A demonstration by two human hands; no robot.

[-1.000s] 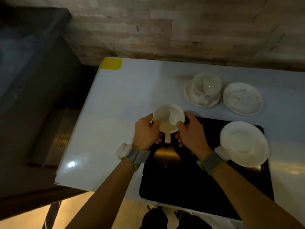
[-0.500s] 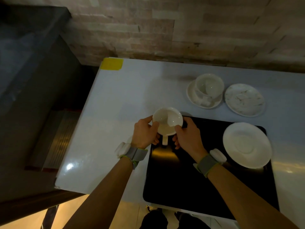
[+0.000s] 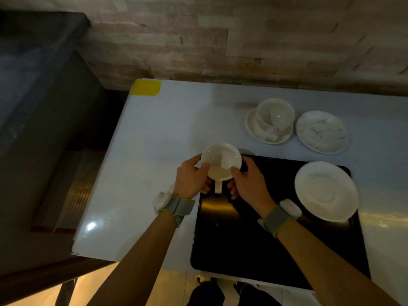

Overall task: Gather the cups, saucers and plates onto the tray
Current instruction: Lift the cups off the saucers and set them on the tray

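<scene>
Now both hands clasp the white cup (image 3: 221,161): left hand (image 3: 190,178) and right hand (image 3: 249,182) curl around its sides, handle toward the person, above the black tray's (image 3: 254,250) far-left corner. No writing is legible anywhere.

White cup (image 3: 221,161) upright over black tray's (image 3: 254,250) far-left corner, white saucer (image 3: 326,191) at far-right.
</scene>
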